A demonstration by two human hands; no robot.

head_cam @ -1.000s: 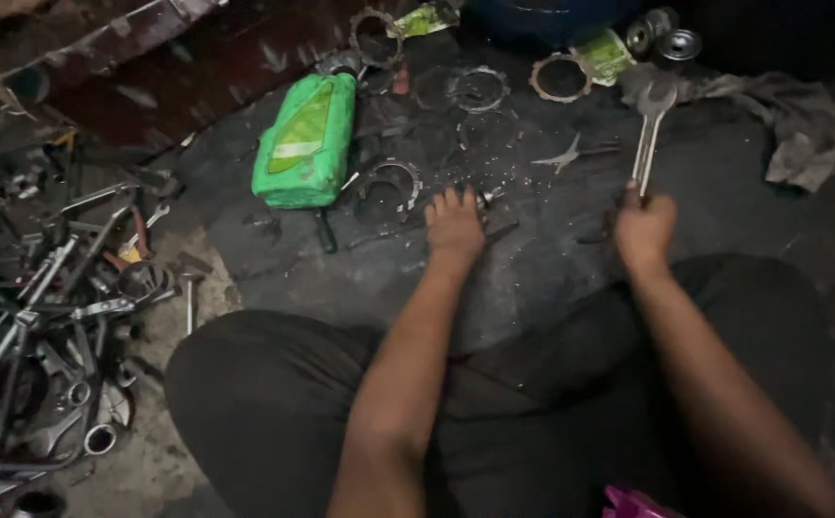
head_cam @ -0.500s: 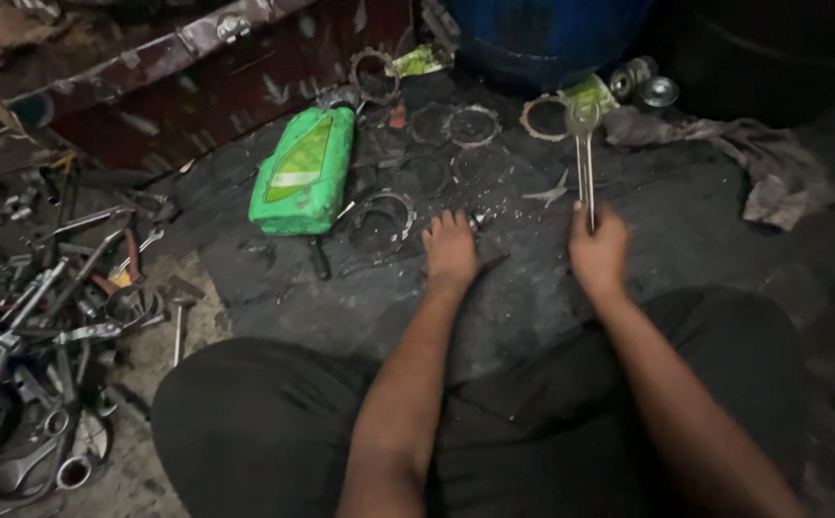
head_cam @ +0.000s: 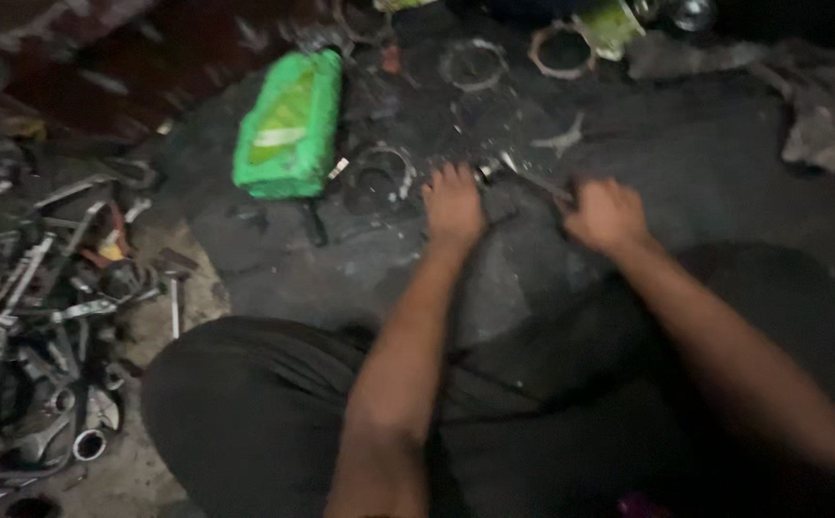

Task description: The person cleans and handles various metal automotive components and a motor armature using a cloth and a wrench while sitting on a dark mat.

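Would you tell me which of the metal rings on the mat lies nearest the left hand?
The ring just below the green bottle, beside the left hand; the others lie farther up.

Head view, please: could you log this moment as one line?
left hand: pressing small metal part | right hand: holding wrench on it | green bottle: lying left

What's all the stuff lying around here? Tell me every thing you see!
Oil bottle: one, green, lying on the dark mat at upper left.
Metal rings: several, grey and rusty, spread over the mat near the top.
Small metal part: one, silvery, on the mat under the left hand's fingertips.
Wrench: one, silver, blurred, lying between the small part and the right hand.
Rag: one, grey, crumpled at upper right.
Pile of tools: many, silver and dark, heaped on the floor at left.
Mat: one, black, under the parts.
Left hand: one, pressing by the small part.
Right hand: one, closed on the wrench.
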